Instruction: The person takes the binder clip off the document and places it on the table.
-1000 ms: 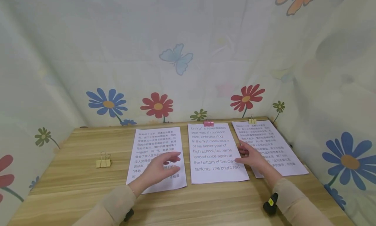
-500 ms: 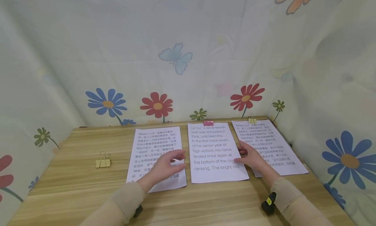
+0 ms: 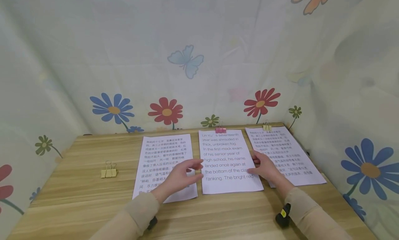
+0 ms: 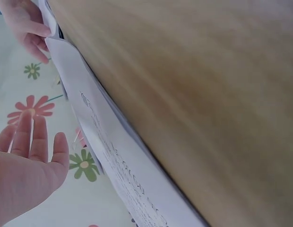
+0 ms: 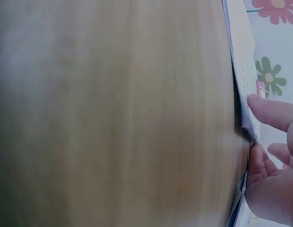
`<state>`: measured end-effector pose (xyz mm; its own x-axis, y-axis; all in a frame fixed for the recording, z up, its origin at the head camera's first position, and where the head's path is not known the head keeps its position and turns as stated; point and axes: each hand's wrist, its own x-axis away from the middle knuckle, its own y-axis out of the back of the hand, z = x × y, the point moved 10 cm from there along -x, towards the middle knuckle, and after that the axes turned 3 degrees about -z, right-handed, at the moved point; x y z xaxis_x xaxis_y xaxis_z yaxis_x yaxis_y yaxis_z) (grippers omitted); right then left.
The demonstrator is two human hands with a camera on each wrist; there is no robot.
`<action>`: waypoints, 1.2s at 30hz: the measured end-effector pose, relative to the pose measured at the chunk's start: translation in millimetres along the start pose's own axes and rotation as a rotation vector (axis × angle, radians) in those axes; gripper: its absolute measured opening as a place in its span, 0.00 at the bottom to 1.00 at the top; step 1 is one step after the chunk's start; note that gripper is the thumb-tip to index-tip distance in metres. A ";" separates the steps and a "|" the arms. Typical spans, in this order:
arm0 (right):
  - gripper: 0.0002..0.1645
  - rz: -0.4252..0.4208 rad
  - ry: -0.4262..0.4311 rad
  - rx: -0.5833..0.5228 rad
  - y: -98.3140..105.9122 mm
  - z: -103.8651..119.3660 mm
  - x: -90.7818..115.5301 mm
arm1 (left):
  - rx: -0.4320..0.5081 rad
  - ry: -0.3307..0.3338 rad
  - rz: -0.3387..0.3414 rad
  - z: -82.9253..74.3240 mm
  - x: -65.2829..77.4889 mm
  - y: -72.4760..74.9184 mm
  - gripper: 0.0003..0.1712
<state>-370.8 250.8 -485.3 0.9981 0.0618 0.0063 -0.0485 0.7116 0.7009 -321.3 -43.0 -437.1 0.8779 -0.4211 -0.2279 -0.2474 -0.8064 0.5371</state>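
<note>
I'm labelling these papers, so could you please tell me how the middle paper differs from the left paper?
The middle paper carries English text in larger print; the left paper carries Chinese characters in smaller print. A pink clip sits at the middle paper's top edge; none shows on the left paper. Both are white with dark print.

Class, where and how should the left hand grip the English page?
Probably the long left edge of the thin English page, pinched from the left: the right hand holds the opposite edge and the pink clip occupies the top.
</note>
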 end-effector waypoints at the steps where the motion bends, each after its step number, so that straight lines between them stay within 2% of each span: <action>1: 0.52 -0.003 0.005 0.012 0.0 0.5 0.1 | -0.003 -0.003 -0.002 -0.3 -0.6 -0.1 0.29; 11: 0.48 -0.030 0.003 0.104 -0.8 2.2 0.4 | 0.001 -0.007 0.004 -4.0 -5.5 -2.2 0.29; 21: 0.47 -0.040 -0.023 0.107 1.0 3.7 1.1 | 0.011 0.022 -0.001 -8.7 -14.4 -4.4 0.29; 31: 0.42 -0.042 -0.159 -0.020 11.4 -6.2 -5.6 | 0.052 0.077 -0.031 -7.7 -31.9 -3.4 0.30; 36: 0.42 -0.022 -0.245 -0.144 11.5 -15.8 -10.1 | 0.056 0.079 -0.038 -8.6 -39.9 -5.2 0.29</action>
<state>-382.1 269.4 -488.6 0.9777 -0.1132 0.1772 -0.0146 0.8043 0.5940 -351.5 -18.5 -423.8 0.9164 -0.3570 -0.1811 -0.2334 -0.8442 0.4826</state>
